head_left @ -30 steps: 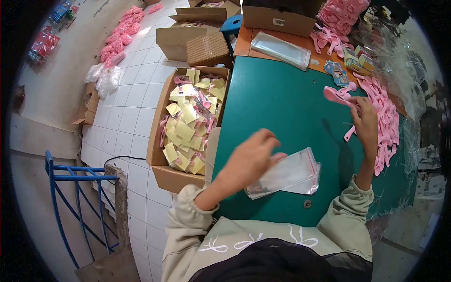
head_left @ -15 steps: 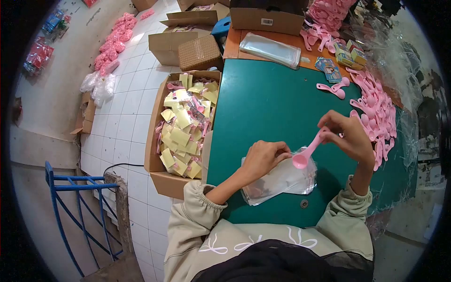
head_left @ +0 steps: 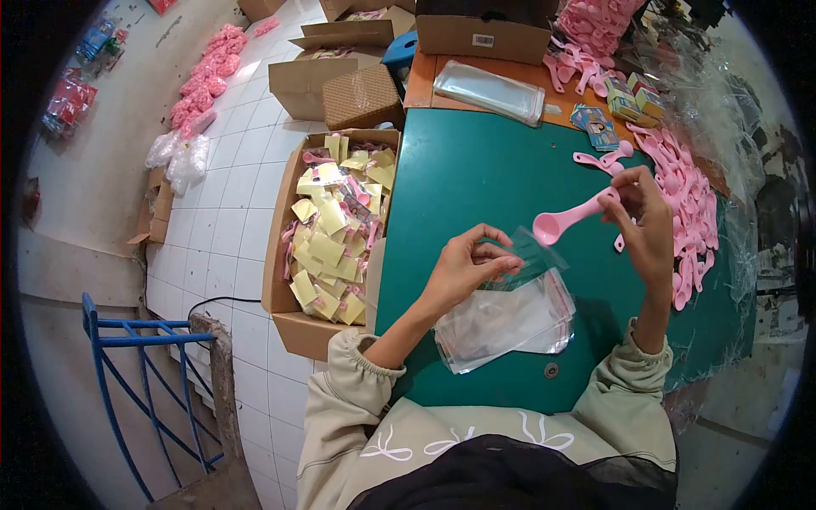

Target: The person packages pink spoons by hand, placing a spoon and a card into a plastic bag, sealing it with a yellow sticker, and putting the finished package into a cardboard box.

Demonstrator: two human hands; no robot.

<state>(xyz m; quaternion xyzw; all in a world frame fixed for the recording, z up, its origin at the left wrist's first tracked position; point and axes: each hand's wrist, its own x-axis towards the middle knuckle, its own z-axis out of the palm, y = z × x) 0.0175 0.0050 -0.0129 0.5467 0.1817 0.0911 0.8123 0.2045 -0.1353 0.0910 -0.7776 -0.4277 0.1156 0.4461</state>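
Taking the stack of clear bags (head_left: 501, 327) on the green desk (head_left: 476, 183) as our landmark, we found the pink spoon (head_left: 574, 218) held just past the stack's far edge, toward its right side. The fingers of our right hand (head_left: 643, 223) were pinched on the end of its handle, with the bowl pointing toward our left hand (head_left: 466, 265). That left hand, at the stack's far left, had its fingers closed on a loose clear bag (head_left: 539, 257), beside the spoon's bowl. We judged the spoon light, stiff and smooth, probably plastic, so a gentle pinch at the handle's end seemed enough and left the bowl free, though it could swivel there. The bag looked thin, limp and slippery, apt to crease or cling, and best taken near its edge. More spoons (head_left: 693, 217) lay heaped well to the stack's right.
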